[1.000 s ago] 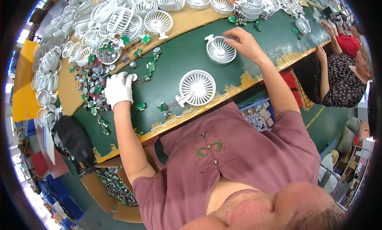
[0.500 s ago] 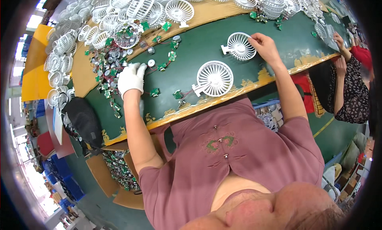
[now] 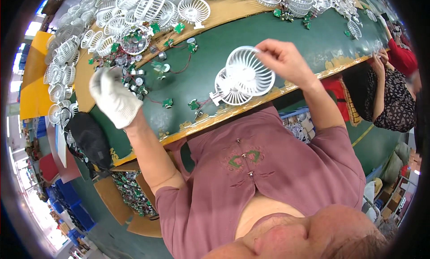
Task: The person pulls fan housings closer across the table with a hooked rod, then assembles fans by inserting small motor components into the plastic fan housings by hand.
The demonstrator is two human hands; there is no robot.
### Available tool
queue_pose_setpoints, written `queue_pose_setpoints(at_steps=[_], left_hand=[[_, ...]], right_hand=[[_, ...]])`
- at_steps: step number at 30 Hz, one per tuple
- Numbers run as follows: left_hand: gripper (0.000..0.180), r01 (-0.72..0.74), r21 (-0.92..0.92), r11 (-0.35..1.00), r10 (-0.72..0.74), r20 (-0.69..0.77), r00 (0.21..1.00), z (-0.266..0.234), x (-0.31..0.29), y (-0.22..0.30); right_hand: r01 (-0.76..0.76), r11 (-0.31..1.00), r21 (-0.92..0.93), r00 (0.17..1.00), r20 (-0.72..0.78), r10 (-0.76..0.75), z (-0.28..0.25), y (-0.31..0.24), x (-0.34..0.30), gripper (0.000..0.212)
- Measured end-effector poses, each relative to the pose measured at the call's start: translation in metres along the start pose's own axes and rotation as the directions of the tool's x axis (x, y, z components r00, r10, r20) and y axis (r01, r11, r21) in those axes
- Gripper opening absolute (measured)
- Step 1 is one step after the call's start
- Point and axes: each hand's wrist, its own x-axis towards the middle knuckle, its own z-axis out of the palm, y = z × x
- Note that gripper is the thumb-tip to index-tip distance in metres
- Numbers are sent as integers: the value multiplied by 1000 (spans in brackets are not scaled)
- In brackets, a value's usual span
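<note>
My right hand (image 3: pixel 286 64) is bare and pinches the rim of a white plastic fan grille (image 3: pixel 257 73). That grille is raised and overlaps a second white fan grille (image 3: pixel 234 99) lying near the table's front edge. Wires lead from the lower grille's side to a small green circuit board (image 3: pixel 194 105). My left hand (image 3: pixel 114 98), in a white glove, is above the left part of the table, beside a heap of small motors (image 3: pixel 139 81) with green boards. Motion smears its fingers, and whether they hold anything is unclear.
White fan grilles (image 3: pixel 193 10) are piled along the far and left sides on cardboard (image 3: pixel 233 10). A black mesh bag (image 3: pixel 92 136) sits at the table's left end. Below it stands a cardboard box (image 3: pixel 114 198) of boards. Another person's hand (image 3: pixel 380 57) is at the far right.
My right hand has brought its grille left and nearer, over the lying one. My left hand has moved left, away from the motors. A wired board near it is now blurred.
</note>
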Motion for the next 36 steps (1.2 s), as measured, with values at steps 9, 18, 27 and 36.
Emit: queue_pose_setpoints(at_steps=[9,18,27,36], left_hand=[[46,36,307,951,-42,14,999,32,-69,31],[48,-651,438,620,35,813,581,63,-132,14],[49,-530,683,502,-257,703,663,71,-122,23],[31,-557,719,417,-417,695,586,56,-124,10]], right_hand=[[84,864,-496,994,-25,-111,36,-6,-5,20],[566,779,-268,822,114,-558,70,-25,-32,37],[538,624,-567,817,172,-550,48,-22,-13,22],[647,454,-613,758,450,-473,45,-10,2,20]])
